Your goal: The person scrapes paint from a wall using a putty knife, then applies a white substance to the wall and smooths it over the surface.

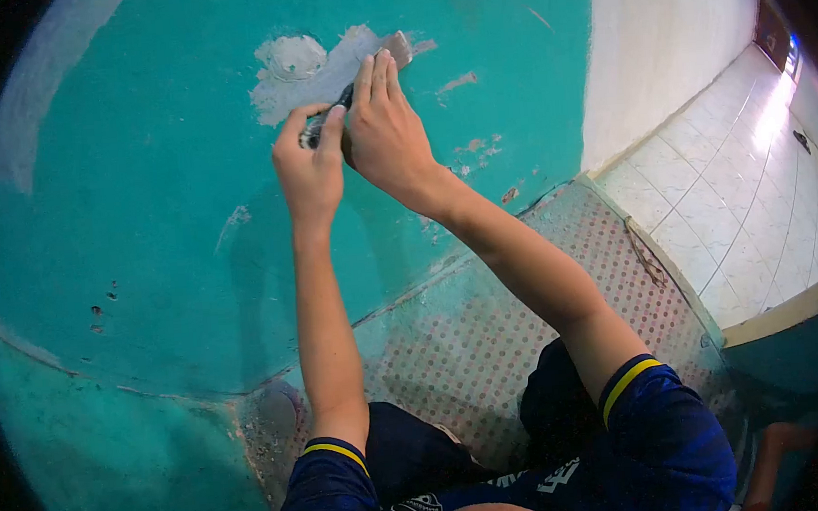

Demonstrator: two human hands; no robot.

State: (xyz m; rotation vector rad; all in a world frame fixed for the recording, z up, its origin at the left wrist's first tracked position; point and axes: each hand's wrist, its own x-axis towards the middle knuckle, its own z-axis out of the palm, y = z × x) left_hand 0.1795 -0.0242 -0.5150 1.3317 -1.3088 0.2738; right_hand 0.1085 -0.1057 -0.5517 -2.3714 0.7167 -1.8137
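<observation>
Both my hands are up at the green wall (185,110) with a scraper (400,48), its broad end lying against the wall over a grey, bare patch (324,87). My left hand (312,163) is curled round the dark handle at the lower end. My right hand (388,130) lies over the middle of the scraper, its fingers close together and stretched along it towards the blade. Most of the tool is hidden beneath this hand, and so is its thumb. Just left of the tool is a rounder, pale patch (292,58).
Smaller chipped spots (477,146) mark the wall to the right and below. A dotted floor covering (471,345) runs along the wall's foot. Beyond a raised edge (652,241) lies white tiled floor (732,170). A person's arm (779,453) shows at the lower right.
</observation>
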